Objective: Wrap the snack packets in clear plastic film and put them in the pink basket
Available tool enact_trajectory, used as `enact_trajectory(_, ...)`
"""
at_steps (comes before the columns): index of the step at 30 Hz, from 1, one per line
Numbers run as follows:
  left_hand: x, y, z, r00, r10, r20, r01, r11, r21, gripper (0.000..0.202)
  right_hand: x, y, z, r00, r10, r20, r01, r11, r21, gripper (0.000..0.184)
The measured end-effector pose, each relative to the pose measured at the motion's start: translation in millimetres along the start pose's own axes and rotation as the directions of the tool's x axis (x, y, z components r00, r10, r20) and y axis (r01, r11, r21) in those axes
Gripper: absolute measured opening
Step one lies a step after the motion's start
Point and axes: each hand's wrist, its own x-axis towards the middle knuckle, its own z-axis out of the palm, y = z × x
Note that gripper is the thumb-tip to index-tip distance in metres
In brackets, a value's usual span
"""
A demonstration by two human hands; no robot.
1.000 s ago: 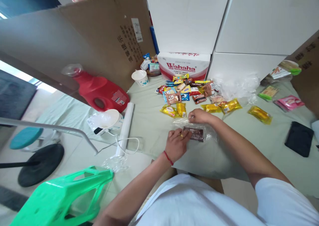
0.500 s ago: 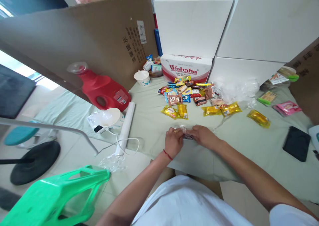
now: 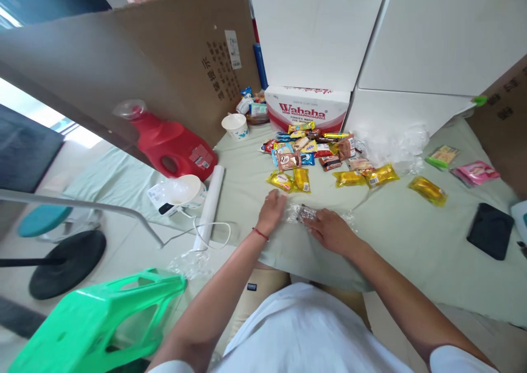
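A small dark-printed snack packet (image 3: pixel 307 213) in clear plastic wrap lies on the cloth in front of me. My right hand (image 3: pixel 332 231) rests over its right end, its fingers pressed on the packet. Just left of the packet, at the crumpled end of the clear wrap (image 3: pixel 292 213), is my left hand (image 3: pixel 272 211), with a red string on its wrist. Its fingers point forward, loosely extended and slightly blurred. Beyond the hands lie yellow-wrapped snacks (image 3: pixel 280 181) and a pile of mixed small snacks (image 3: pixel 289 160).
A Wahaha carton (image 3: pixel 307 112) and white boxes stand behind the pile, with clear plastic bags (image 3: pixel 395 145) beside them. A red jug (image 3: pixel 173 148), paper cup (image 3: pixel 235 126) and white roll (image 3: pixel 212 205) are left. A black pouch (image 3: pixel 491 231) lies right; a green stool (image 3: pixel 94 318) stands lower left.
My left hand has moved left, away from my right hand, uncovering the packet and its clear wrap. The right hand stays at the packet.
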Motion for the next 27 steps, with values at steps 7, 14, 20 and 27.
enact_trajectory(7,-28,28,-4.6,0.992,0.039,0.122,-0.044,0.998,0.040,0.016,-13,3,10,0.994,-0.003,-0.108,0.017,0.992,0.124,0.042)
enact_trajectory(14,-48,52,32.8,0.967,0.100,0.235,-0.016,0.943,-0.332,0.033,-18,1,23,0.979,0.027,-0.200,0.017,0.976,0.218,0.023)
enact_trajectory(20,-52,58,48.6,0.995,0.096,0.017,-0.096,0.995,0.010,0.026,-38,10,41,0.807,0.382,-0.451,-0.092,0.835,0.543,0.034)
enact_trajectory(27,-50,54,57.1,0.978,0.144,-0.153,-0.130,0.987,0.096,0.033,-47,23,47,0.632,0.610,-0.477,-0.551,0.787,0.277,0.027)
